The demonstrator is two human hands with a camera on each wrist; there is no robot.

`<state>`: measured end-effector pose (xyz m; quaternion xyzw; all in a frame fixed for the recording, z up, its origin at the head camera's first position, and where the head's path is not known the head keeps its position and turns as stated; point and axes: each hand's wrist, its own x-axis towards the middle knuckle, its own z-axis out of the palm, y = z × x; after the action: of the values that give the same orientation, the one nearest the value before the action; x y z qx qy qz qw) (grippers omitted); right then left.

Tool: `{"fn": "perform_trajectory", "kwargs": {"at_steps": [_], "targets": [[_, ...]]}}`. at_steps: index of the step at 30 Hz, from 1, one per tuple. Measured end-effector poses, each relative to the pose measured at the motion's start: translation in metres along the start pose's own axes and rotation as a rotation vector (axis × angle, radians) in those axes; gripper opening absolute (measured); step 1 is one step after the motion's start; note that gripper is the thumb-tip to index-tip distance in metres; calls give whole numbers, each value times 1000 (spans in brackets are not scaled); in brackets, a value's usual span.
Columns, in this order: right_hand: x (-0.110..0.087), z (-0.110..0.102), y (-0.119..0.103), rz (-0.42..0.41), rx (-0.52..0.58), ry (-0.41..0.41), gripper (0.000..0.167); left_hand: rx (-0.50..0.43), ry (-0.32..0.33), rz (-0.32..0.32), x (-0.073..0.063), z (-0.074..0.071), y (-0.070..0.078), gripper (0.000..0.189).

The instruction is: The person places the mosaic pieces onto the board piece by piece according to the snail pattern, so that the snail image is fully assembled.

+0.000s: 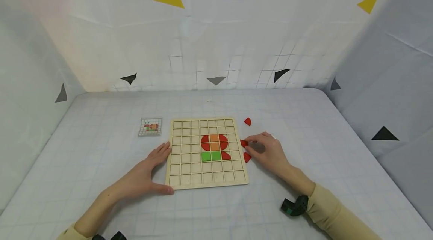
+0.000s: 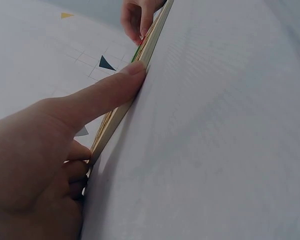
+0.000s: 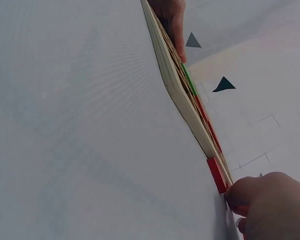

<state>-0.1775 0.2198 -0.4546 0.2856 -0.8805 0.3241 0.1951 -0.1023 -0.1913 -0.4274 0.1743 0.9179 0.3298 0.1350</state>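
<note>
A square wooden grid board (image 1: 186,158) lies flat on the table. Set in it are two orange squares (image 1: 214,142), two green squares (image 1: 211,156) and several red quarter-circle pieces (image 1: 205,143). My left hand (image 1: 145,174) rests against the board's left side, fingers at the edge and straight thumb on the near left corner; the left wrist view shows the thumb on the board's rim (image 2: 110,127). Beside the right edge, my right hand (image 1: 270,153) pinches a red quarter-circle piece (image 1: 243,143), partly hidden by the fingertips.
One loose red quarter-circle piece (image 1: 248,121) lies beyond the right hand, and another (image 1: 247,157) lies close to the board's right edge. A small pattern card (image 1: 150,127) sits left of the board. White sheets with triangles surround the table (image 1: 203,215).
</note>
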Motion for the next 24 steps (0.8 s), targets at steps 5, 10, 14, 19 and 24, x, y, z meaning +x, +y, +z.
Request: {"fn": "perform_trajectory", "kwargs": {"at_steps": [5, 10, 14, 19, 24], "targets": [[0, 1, 0, 17, -2, 1, 26, -8, -2, -4, 0, 0, 0, 124], [0, 1, 3, -6, 23, 40, 28, -10, 0, -1, -1, 0, 0, 124], [4, -2, 2, -29, 46, 93, 29, -9, -1, -4, 0, 0, 0, 124], [7, -7, -6, -36, 104, 147, 33, -7, -11, -7, 2, 0, 0, 124], [7, -5, -11, -23, 177, 89, 34, -13, -13, -10, 2, 0, 1, 124]]}}
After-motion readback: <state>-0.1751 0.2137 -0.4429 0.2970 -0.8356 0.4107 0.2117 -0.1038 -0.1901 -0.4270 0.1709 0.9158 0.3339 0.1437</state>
